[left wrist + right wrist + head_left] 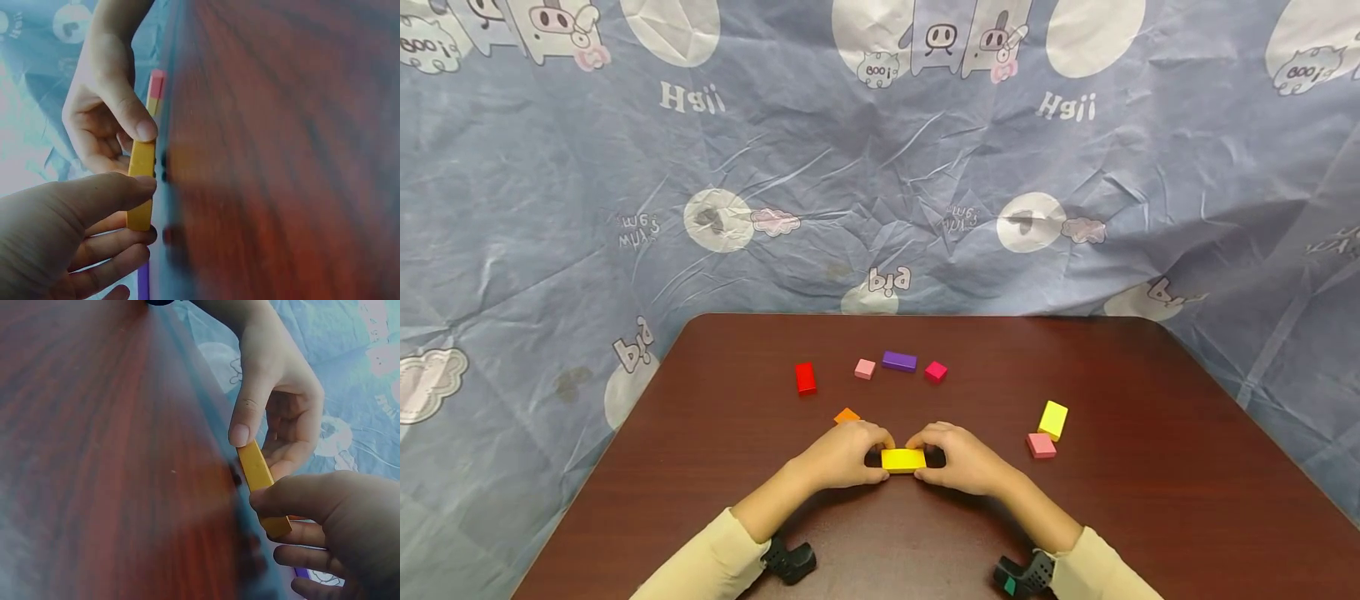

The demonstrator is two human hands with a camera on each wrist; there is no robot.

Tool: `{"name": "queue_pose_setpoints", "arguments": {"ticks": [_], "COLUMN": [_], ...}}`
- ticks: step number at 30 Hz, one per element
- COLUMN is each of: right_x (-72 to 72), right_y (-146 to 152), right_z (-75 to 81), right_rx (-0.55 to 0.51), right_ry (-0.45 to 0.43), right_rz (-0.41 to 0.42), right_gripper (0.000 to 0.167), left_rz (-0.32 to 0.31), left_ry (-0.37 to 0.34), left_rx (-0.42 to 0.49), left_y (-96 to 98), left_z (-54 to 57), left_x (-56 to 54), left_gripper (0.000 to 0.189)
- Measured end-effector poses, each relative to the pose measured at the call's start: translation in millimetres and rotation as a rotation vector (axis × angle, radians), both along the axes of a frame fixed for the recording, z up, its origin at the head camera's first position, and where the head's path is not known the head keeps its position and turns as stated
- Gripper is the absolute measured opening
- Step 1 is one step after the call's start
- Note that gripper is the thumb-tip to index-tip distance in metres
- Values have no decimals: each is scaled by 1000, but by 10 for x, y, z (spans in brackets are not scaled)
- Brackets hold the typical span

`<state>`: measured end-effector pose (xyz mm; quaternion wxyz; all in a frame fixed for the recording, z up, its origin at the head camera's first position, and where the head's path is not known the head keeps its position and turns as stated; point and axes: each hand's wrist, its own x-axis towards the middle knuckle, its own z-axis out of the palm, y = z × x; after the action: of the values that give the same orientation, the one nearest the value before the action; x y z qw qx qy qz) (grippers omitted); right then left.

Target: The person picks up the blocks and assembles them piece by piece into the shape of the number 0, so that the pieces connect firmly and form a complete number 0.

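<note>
A long yellow block (903,461) lies crosswise between my two hands near the middle of the table. My left hand (852,455) pinches its left end, thumb on the near side and fingers on the far side. At the other end, my right hand (958,457) grips it the same way. Both wrist views show the thumbs on the yellow block (142,167), with fingers curled behind it. Whether its underside touches the table cannot be told. Just beyond the left hand is an orange block (847,415), partly hidden by that hand.
On the brown table (895,542), a red block (806,378), pink block (865,369), purple block (899,361) and crimson block (936,372) lie farther back. To the right, a lemon-yellow block (1053,420) sits beside another pink block (1041,446). A patterned cloth (850,167) hangs behind.
</note>
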<state>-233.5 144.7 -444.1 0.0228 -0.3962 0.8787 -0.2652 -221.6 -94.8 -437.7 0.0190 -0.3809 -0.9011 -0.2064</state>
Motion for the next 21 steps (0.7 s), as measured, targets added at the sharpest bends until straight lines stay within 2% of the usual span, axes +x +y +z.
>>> {"name": "queue_pose_setpoints", "arguments": {"ticks": [10,21], "right_x": [66,98], "right_y": [23,23], "right_z": [-55,-92], "right_rx": [-9,-49], "right_ry": [12,45], "right_rz": [-1,-2], "right_gripper": [28,28], "left_rz": [-8,4], "left_ry": [5,-44], "left_rx": [18,53], "left_y": [26,13], "left_z": [-41,-71], "left_x": [65,95], "left_gripper": [22,23]}}
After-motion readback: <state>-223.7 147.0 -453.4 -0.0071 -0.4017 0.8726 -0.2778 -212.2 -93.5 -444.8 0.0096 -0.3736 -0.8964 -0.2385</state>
